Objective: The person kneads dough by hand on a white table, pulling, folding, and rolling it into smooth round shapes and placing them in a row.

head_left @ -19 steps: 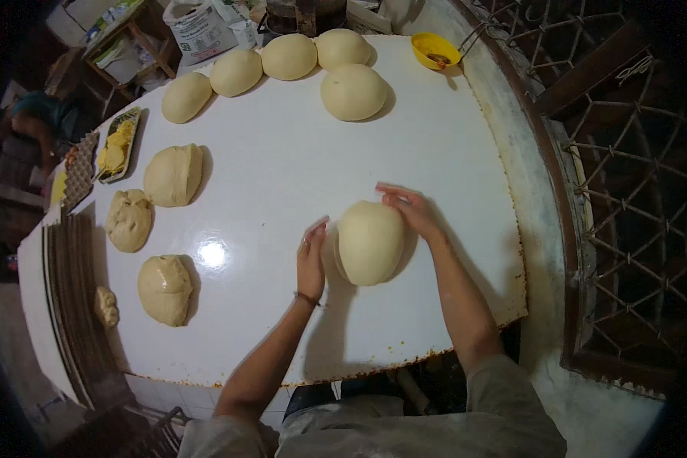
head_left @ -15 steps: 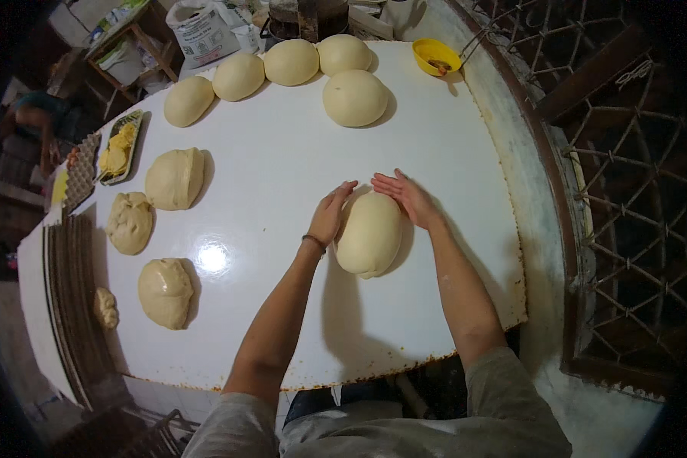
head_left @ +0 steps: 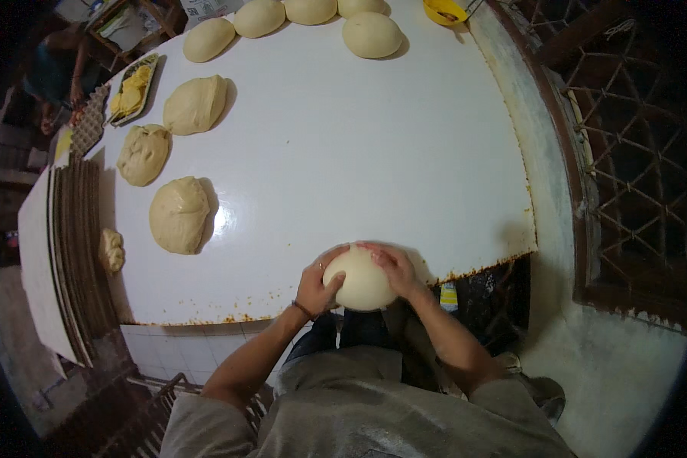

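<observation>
A smooth, pale ball of dough [head_left: 361,282] is cupped between my two hands at the near edge of the white table [head_left: 343,168]. My left hand [head_left: 320,284] wraps its left side, thumb lying across the top. On the other side my right hand [head_left: 393,269] curves around the far right of the ball. Fingers of both hands meet near its far side, and some fingertips are hidden behind it. Toward the left lie rougher dough pieces: a large lump [head_left: 179,216], a wrinkled lump [head_left: 143,155] and a folded lump [head_left: 196,105].
Several smooth dough balls [head_left: 372,35] line the far side. A yellow bowl [head_left: 444,11] sits far right, near a metal lattice [head_left: 626,160]. Along the left are a tray of yellow fat [head_left: 133,90], an egg carton [head_left: 91,122], stacked boards [head_left: 72,259] and a small dough scrap [head_left: 112,250]. Another person [head_left: 61,69] is far left.
My hands have drawn the dough ball toward me, from the middle right of the table to its near edge. They now wrap it more closely. The view has tilted downward.
</observation>
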The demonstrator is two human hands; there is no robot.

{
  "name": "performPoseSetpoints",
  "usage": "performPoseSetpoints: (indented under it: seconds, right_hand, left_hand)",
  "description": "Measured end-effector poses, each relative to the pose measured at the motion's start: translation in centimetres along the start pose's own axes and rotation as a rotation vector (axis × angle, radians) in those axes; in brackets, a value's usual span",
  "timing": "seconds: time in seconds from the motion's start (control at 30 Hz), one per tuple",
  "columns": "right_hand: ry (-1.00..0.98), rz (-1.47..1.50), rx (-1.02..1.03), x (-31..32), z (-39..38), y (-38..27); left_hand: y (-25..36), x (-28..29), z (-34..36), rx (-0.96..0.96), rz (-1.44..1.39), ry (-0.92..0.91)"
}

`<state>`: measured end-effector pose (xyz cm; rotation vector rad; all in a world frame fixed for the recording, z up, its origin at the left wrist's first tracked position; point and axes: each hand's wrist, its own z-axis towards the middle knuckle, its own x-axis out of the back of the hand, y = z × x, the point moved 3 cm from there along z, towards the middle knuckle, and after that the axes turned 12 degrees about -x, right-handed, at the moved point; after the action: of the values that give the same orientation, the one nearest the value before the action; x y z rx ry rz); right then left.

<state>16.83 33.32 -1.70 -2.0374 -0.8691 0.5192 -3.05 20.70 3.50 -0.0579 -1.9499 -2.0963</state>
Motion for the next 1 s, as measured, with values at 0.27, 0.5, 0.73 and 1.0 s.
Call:
performPoseSetpoints:
  seconds: [0.27, 0.5, 0.73, 1.0]
  right_hand:
    - [0.343, -0.456, 0.416, 0.7, 1.3, -3.7]
    - [0.294, 0.717, 0.042, 3.2, 1.1, -2.1]
    - [-0.3, 1.231, -0.078, 8.9, 13.2, -6.8]
    - [0.082, -0.174, 0.115, 17.8, 23.5, -20.0]
  left_hand:
    - [-2.1, 0.9, 1.1, 0.065, 0.066, -0.068]
    - [-3.6, -2.9, 8.3, 0.129, -0.042, 0.355]
    - [1.0, -7.3, 13.1, 0.018, -0.219, 0.664]
    - [-4.3, 2.3, 34.6, 0.003, -0.167, 0.108]
